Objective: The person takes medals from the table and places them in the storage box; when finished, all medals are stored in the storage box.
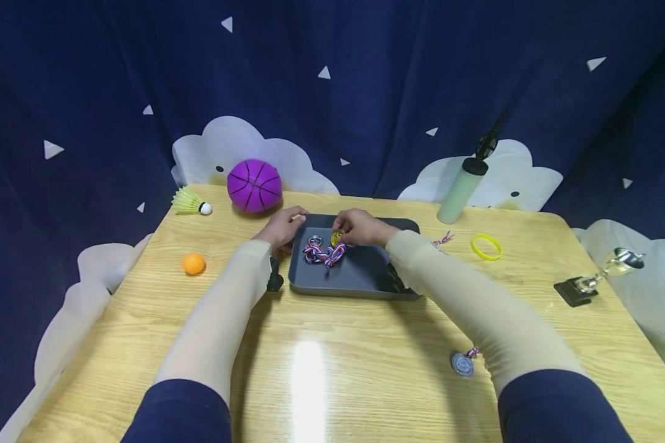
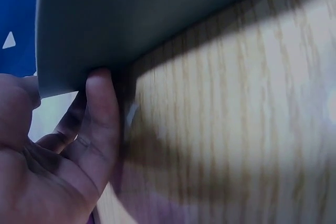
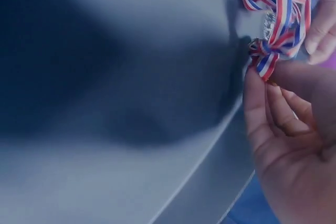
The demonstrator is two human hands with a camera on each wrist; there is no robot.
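Note:
A dark grey tray (image 1: pixel 366 271) lies on the wooden table in the head view. My left hand (image 1: pixel 281 226) grips its far left corner; in the left wrist view the thumb and fingers (image 2: pixel 102 108) close about the tray's edge. Inside the tray, my right hand (image 1: pixel 359 227) pinches a gold medal (image 1: pixel 336 238) with a red, white and blue ribbon (image 1: pixel 335 255). The right wrist view shows the fingertips at the knotted ribbon (image 3: pixel 283 14), the medal mostly hidden. Left of it in the tray lies a silver medal (image 1: pixel 314 240) with a similar ribbon.
Left stand a purple ball (image 1: pixel 254 186), a yellow shuttlecock (image 1: pixel 191 202) and an orange ball (image 1: pixel 193 264). Right are a hand pump (image 1: pixel 461 194), a yellow wristband (image 1: pixel 486 247), a trophy (image 1: pixel 593 280), a silver medal (image 1: pixel 462 365) and a striped ribbon (image 1: pixel 443 240) partly behind the right arm.

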